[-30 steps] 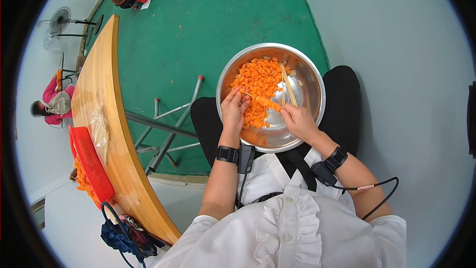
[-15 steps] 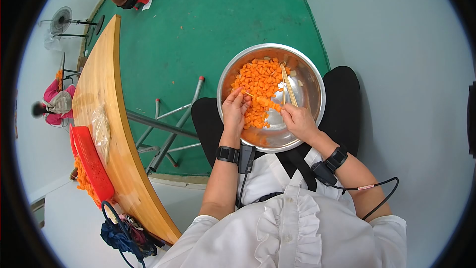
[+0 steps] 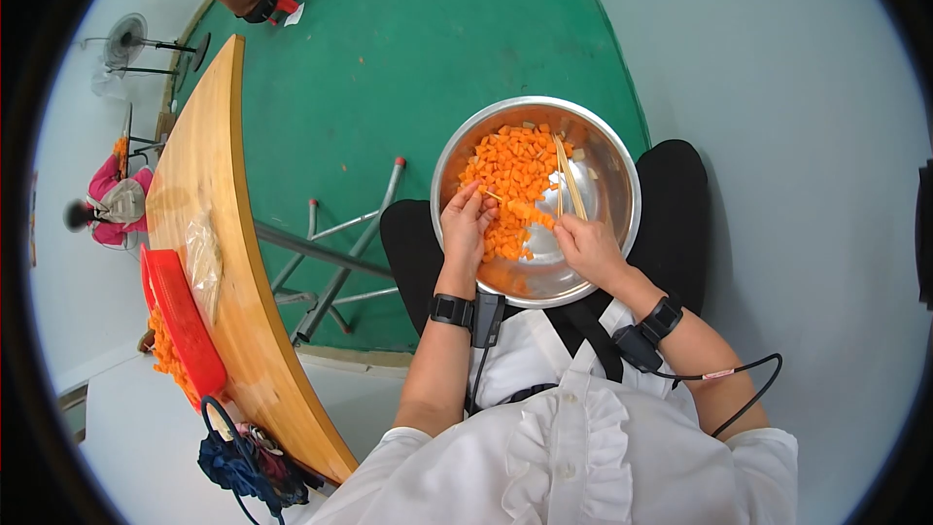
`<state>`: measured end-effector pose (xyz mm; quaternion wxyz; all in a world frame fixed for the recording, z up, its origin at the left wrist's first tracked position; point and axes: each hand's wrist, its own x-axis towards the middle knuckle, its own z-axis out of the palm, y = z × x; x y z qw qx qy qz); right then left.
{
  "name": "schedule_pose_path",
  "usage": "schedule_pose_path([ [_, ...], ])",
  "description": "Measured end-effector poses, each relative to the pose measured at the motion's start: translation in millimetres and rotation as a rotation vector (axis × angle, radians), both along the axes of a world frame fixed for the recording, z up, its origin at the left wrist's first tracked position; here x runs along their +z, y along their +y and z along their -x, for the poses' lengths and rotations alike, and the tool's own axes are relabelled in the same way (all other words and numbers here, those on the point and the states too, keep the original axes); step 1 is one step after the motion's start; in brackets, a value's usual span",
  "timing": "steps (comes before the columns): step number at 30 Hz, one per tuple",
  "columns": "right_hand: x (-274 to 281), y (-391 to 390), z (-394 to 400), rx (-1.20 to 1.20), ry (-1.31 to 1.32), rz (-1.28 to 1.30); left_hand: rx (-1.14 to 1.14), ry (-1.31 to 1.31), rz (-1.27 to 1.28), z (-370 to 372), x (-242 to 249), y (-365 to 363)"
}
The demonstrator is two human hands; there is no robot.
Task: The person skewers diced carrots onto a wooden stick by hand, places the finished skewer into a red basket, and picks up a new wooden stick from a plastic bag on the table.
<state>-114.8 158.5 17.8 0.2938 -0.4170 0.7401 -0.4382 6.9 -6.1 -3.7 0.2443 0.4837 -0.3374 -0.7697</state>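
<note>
I'm sitting on a green floor (image 3: pixel 408 49) area, steel bowl (image 3: pixel 612 160) resting on my lap, wooden table (image 3: pixel 209 194) curving at my left with a red basket (image 3: pixel 180 316) on it. My left hand (image 3: pixel 466 228) is pinching one end of a skewer (image 3: pixel 520 207) threaded with carrot cubes (image 3: pixel 510 160); my right hand (image 3: pixel 588 248) is closed on the other end. Loose sticks (image 3: pixel 569 185) are lying in the bowl. Possibly two people are sitting far off, too small to tell.

Single head-worn fisheye view, looking steeply down, close over lap
</note>
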Motion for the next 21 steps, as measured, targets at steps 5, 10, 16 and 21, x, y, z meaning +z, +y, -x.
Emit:
schedule_pose_path([
  [5, 2, 1, 0, -0.003, 0.011, -0.022, 0.007, -0.008, 0.017, 2, 4, 2],
  [10, 2, 1, 0, -0.007, 0.028, -0.021, 0.030, -0.023, 0.042, 4, 3, 4],
  [16, 3, 0, -1, -0.013, 0.019, -0.034, 0.044, -0.056, 0.059, 3, -6, 4],
  [21, 4, 0, 0, -0.007, 0.021, -0.025, 0.048, -0.065, 0.007, 4, -4, 4],
])
